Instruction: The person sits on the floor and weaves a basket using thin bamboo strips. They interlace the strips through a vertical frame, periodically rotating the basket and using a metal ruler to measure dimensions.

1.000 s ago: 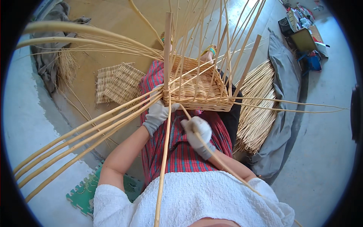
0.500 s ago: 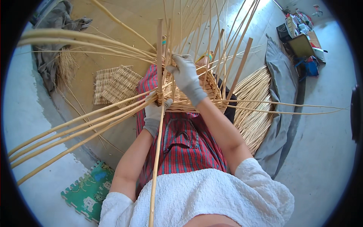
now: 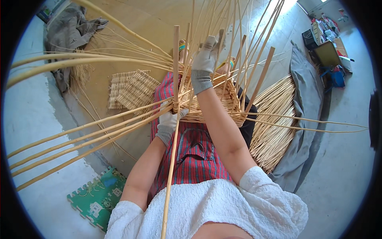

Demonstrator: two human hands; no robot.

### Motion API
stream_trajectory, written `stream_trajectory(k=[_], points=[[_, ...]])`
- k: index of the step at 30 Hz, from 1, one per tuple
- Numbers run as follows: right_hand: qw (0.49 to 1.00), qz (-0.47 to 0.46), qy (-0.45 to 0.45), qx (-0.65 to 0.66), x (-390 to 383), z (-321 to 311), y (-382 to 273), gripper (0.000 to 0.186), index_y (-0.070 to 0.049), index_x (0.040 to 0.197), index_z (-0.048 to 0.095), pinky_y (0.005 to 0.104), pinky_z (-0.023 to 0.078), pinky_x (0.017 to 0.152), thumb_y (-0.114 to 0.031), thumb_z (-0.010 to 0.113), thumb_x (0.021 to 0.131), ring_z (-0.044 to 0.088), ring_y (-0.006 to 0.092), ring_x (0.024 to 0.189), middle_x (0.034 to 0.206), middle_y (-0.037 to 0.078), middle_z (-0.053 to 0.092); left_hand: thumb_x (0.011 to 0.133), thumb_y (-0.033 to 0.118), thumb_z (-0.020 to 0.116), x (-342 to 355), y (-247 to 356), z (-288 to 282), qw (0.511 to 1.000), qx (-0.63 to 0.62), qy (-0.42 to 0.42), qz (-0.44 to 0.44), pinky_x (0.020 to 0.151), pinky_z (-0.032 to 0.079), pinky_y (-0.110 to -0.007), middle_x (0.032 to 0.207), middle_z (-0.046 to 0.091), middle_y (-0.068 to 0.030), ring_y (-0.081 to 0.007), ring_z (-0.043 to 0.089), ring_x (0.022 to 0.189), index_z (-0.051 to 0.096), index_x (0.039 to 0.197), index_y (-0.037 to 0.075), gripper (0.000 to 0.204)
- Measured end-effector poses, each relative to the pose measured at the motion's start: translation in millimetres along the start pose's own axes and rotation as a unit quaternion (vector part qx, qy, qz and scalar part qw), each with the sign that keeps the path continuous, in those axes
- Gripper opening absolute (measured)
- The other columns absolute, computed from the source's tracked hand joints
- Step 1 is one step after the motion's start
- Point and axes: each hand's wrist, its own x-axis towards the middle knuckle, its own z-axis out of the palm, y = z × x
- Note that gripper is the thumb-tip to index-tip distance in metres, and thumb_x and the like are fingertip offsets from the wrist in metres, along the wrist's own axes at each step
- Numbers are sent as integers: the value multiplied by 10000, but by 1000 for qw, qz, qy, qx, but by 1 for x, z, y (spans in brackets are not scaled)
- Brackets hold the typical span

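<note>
A long thick willow-like rod [image 3: 170, 175] runs from the basket's front left corner down over the white shirt [image 3: 207, 199]. The wicker basket [image 3: 230, 96] rests on the lap, on a red striped apron [image 3: 203, 159], likely so the legs can prop it up. The left hand [image 3: 169, 122], in a pale glove, is closed on the front left corner, thumb on the near side. That seems to keep the basket from turning.

The right hand [image 3: 205, 53] is up over the basket, among thin rods [image 3: 273, 22] that stand tall. I cannot tell if it holds one. A flat wooden stick [image 3: 176, 63] stands at the left corner, maybe to keep that corner straight. Four thick rods [image 3: 89, 150] poke out left.

On the floor lie a green foam mat [image 3: 97, 195], two woven panels [image 3: 137, 89], and a rod bundle [image 3: 274, 115] by a gray cloth [image 3: 306, 99], which may be its wrap. Far off is a pile of boxes [image 3: 328, 53]; any labels there are too small to read.
</note>
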Motion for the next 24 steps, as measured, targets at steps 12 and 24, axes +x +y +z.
stream_trajectory(k=[12,24], points=[[998,-56,-32,-26,-85,-161,-57,217,-51,1248,580,303,497,686,-141,487,1075,550,134,720,985,57,616,692,150,967,-6,11,10,994,72,68,35,749,571,-271,950,640,-33,-133,619,858,581,1137,28,602],[996,46,-41,63,-139,-240,-60,312,-151,1378,410,425,590,845,-297,471,1110,565,160,700,803,15,509,1030,259,606,-69,38,57,990,130,-36,-35,575,579,-312,856,677,-93,-178,682,692,555,1351,29,398]])
